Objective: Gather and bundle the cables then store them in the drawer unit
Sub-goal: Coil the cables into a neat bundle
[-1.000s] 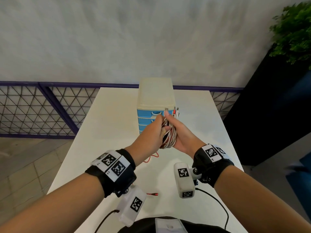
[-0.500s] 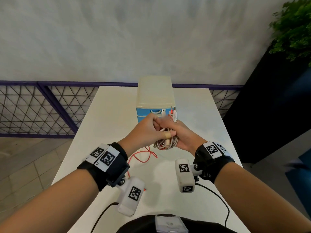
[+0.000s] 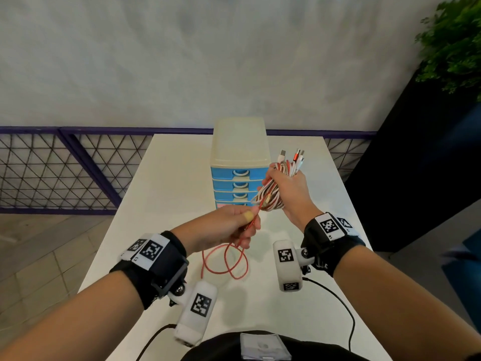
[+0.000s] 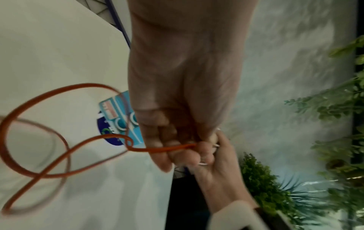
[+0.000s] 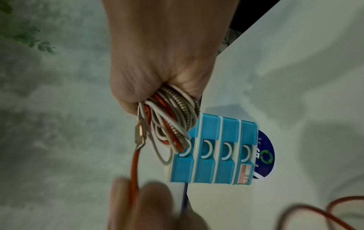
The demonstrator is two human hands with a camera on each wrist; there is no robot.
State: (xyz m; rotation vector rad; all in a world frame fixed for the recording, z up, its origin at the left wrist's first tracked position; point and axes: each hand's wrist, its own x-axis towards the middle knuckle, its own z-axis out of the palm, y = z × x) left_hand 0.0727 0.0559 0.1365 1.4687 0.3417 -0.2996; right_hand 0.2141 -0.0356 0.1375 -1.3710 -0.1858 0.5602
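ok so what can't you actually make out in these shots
- Head view: the right hand covers the middle of the cable bundle, so the cable count is unclear.
- Head view: the bundle and the left hand hide the lowest drawer of the drawer unit.
- Left wrist view: motion blur smears the red cable.

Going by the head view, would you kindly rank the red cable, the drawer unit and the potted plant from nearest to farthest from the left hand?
1. The red cable, pinched in the left hand, its loose end looping below.
2. The drawer unit, ahead at the table's middle, beyond the hand.
3. The potted plant, far off at upper right, beyond the table.
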